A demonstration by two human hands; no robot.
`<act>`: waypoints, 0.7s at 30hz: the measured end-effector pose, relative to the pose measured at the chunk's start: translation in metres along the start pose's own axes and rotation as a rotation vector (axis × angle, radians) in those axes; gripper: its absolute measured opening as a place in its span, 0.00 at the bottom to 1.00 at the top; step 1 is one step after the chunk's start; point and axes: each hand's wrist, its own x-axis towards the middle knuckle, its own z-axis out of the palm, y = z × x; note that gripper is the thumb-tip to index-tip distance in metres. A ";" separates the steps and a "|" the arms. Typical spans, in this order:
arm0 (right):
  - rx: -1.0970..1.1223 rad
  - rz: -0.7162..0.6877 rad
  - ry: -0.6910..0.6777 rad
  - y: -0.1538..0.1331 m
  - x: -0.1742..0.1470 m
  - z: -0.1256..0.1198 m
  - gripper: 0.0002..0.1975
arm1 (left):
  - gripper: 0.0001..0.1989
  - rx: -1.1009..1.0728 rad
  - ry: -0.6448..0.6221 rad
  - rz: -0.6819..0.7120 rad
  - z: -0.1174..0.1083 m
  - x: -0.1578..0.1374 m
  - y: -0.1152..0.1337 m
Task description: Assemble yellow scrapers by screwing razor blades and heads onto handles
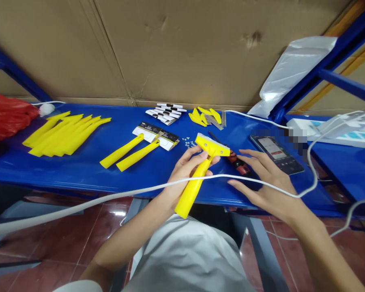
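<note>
My left hand (185,168) is closed around a yellow scraper (194,184), whose wide head with two screws points up and to the right. My right hand (266,180) has its fingers spread, with nothing in it, beside a red and black screwdriver (239,165) lying on the blue table. The screwdriver's shaft runs partly behind the scraper head. Just past the left hand lie several small nuts (187,142). Farther back is a small pile of yellow plastic pieces (200,115) with metal blades (214,121).
Two yellow scrapers (130,153) in card sleeves and a stack of yellow handles (63,136) lie left on the blue table (88,172). Folded cards (167,112) sit behind. A phone (276,154) and power strip (337,132) are right. A white cable (109,198) crosses in front.
</note>
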 end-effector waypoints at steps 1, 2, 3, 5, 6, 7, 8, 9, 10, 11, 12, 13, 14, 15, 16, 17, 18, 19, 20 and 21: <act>0.007 0.016 -0.005 -0.002 0.002 0.005 0.29 | 0.15 0.005 -0.002 0.003 0.000 0.000 0.000; 0.015 0.035 -0.007 -0.002 0.003 0.009 0.30 | 0.16 0.011 -0.002 0.004 0.000 -0.001 0.000; 0.021 0.055 -0.006 0.000 0.005 0.014 0.31 | 0.16 0.017 0.000 0.004 0.000 -0.001 0.000; 0.030 0.104 0.000 0.004 0.006 0.021 0.32 | 0.17 0.023 0.007 0.008 0.000 -0.001 0.000; 0.031 0.123 0.007 0.006 0.007 0.024 0.31 | 0.17 0.024 0.009 0.014 0.000 0.000 0.000; 0.029 0.133 0.018 0.008 0.007 0.025 0.29 | 0.17 0.025 0.008 0.022 0.000 0.000 0.000; 0.023 0.133 0.030 0.009 0.007 0.026 0.27 | 0.16 0.025 0.005 0.028 0.000 0.000 0.000; 0.012 0.126 0.047 0.010 0.007 0.025 0.25 | 0.16 0.026 0.003 0.031 -0.001 0.000 0.000; -0.001 0.116 0.064 0.010 0.007 0.024 0.23 | 0.16 0.026 0.003 0.028 -0.001 0.000 0.000; -0.018 0.107 0.086 0.010 0.006 0.022 0.23 | 0.17 0.024 0.003 0.023 -0.001 0.000 0.000; -0.038 0.103 0.107 0.010 0.005 0.019 0.23 | 0.18 0.019 0.003 0.019 -0.001 0.000 0.000; -0.061 0.106 0.129 0.012 0.003 0.015 0.24 | 0.19 0.011 0.000 0.018 -0.001 -0.001 0.001; -0.092 0.120 0.155 0.014 0.000 0.011 0.24 | 0.20 0.002 -0.005 0.022 0.000 -0.001 0.001; -0.130 0.140 0.183 0.018 -0.004 0.007 0.25 | 0.20 -0.008 -0.013 0.030 0.000 -0.002 0.002; -0.176 0.164 0.221 0.023 -0.009 0.003 0.25 | 0.20 -0.021 -0.021 0.043 0.001 -0.003 0.003; -0.223 0.200 0.259 0.028 -0.015 -0.001 0.25 | 0.19 -0.038 -0.030 0.061 0.001 -0.004 0.004; -0.263 0.217 0.300 0.035 -0.021 -0.005 0.26 | 0.18 -0.060 -0.043 0.082 0.002 -0.006 0.005; -0.300 0.233 0.343 0.041 -0.028 -0.008 0.27 | 0.17 -0.086 -0.058 0.105 0.004 -0.007 0.006; -0.339 0.248 0.375 0.048 -0.034 -0.011 0.27 | 0.16 -0.115 -0.075 0.126 0.005 -0.009 0.007; -0.370 0.227 0.398 0.053 -0.039 -0.013 0.26 | 0.14 -0.142 -0.091 0.144 0.006 -0.011 0.009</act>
